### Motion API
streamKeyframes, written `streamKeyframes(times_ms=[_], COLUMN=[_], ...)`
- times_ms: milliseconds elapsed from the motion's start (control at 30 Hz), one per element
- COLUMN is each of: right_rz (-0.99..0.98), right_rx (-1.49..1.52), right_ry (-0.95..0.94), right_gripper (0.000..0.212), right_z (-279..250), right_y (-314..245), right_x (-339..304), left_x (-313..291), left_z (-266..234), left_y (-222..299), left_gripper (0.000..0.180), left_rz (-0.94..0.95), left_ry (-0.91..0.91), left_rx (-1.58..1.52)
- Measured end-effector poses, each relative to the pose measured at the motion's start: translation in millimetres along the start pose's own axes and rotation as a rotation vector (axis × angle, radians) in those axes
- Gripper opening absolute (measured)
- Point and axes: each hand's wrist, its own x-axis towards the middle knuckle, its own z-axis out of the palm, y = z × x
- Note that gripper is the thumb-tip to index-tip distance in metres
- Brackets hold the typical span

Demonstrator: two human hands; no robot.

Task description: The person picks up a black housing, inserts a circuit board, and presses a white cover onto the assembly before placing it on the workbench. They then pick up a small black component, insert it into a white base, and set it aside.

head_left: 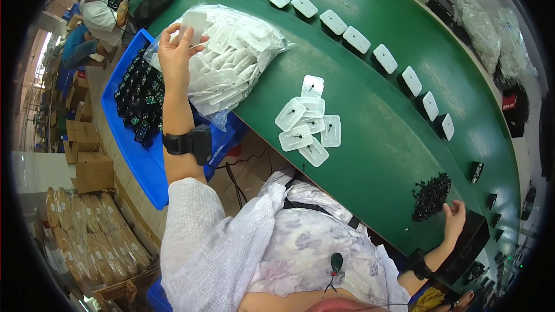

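My left hand is raised beside a clear plastic bag, its fingers pinching a thin, translucent white plastic cover. Many similar white covers fill the bag. On the far right, my right hand is at the edge of a heap of small black parts. Its fingers are drawn together; whatever they hold is too small to make out. Between my hands lies a loose cluster of white covers, several with a small black part sitting on them.
A blue bin with black and green circuit pieces stands at the left. White-topped boxes line the green conveyor. A black box is beside my right forearm. Cartons and another person are left.
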Motion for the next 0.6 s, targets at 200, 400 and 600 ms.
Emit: streamKeyframes(times_ms=[200,400,600], right_rz=[-0.137,-0.110,-0.192], right_rx=[0.178,0.227,0.014], right_ry=[0.109,0.154,0.338], right_gripper=[0.009,0.005,0.008], right_z=[32.0,35.6,27.5], right_y=[4.5,-5.7,-48.5], right_x=[-22.0,-31.7,-35.2], left_x=[-24.9,-94.6,-167.1], left_z=[41.8,97.7,151.7], left_y=[1.3,25.4,15.5], left_gripper=[0.038,0.038,0.023], left_rz=[-0.019,-0.103,-0.184], left_ry=[-0.214,-0.484,-0.853], left_rx=[-0.135,-0.110,-0.163])
